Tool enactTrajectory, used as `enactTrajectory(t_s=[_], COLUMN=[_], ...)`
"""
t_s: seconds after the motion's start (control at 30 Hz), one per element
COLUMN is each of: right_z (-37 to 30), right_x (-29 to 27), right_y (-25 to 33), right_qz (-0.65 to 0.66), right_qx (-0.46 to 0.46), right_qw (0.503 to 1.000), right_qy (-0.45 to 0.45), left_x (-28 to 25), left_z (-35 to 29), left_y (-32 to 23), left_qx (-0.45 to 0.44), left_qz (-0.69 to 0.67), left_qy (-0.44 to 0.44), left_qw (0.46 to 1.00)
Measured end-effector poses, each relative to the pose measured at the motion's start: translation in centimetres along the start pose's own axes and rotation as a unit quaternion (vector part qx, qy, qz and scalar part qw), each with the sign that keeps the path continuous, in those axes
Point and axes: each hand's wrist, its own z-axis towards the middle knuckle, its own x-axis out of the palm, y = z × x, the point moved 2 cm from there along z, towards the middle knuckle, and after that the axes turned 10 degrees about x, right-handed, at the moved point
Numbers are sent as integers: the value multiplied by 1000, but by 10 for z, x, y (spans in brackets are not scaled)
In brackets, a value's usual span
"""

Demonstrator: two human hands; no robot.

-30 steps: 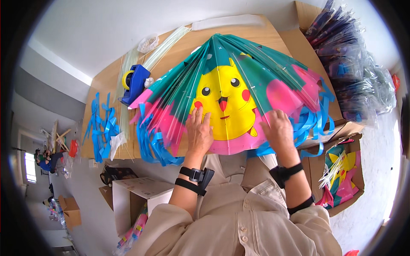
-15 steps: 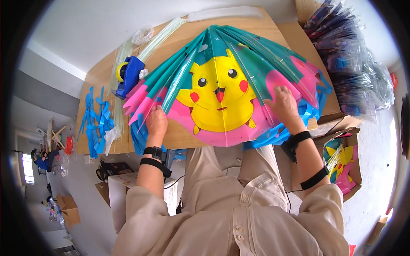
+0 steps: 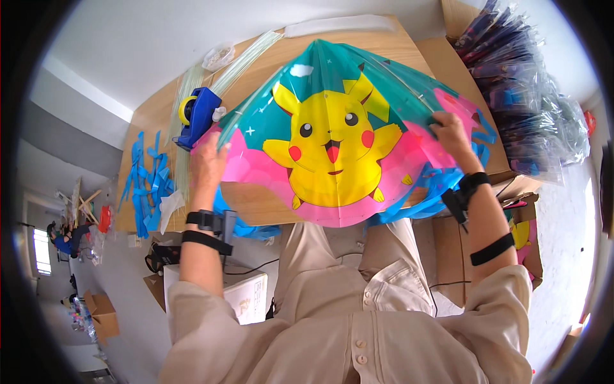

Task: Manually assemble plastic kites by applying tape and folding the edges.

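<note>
A kite (image 3: pixel 256 169) of thin teal and pink sheet, printed with a yellow cartoon animal, is spread over the table's near side. Its pointed top faces away from me and its rounded lower edge hangs over the table's front. My left hand (image 3: pixel 208 165) is closed on the kite's left edge, fingers curled over the pink part. On the other side my right hand (image 3: pixel 453 137) grips the kite along its right rod, near the border of teal and pink. Blue ribbon tails (image 3: pixel 427 195) stick out from beneath the kite.
A blue tape dispenser (image 3: pixel 203 114) stands left of the kite, near blue ribbon strips (image 3: pixel 147 185) and thin pale rods (image 3: pixel 246 61). Bagged goods (image 3: pixel 521 96) are piled at the right. A cardboard box (image 3: pixel 451 256) with printed sheets sits below the table's right side.
My hands have moved apart, and the kite's folded sides have opened out flatter. More of the printed animal shows, including its ears and arms.
</note>
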Motion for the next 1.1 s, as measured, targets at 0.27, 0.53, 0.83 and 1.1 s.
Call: enactTrajectory(t_s=[0.27,0.53,0.83,1.1], right_z=[-8,-39,-82,-98], right_x=[-124,-231,-291,-284], right_y=[-11,4,38,56], right_qz=[219,115,-37,19], right_qx=[57,-8,25,63], right_qw=[974,993,996,994], right_qy=[-16,-22,-75,-91], left_x=[-97,-230,-303,-136], left_z=[11,22,15,25], left_y=[51,135,179,65], left_qx=[57,18,25,14], left_qz=[142,51,-33,-172], left_qy=[-9,-166,-261,-171], left_qw=[988,985,964,970])
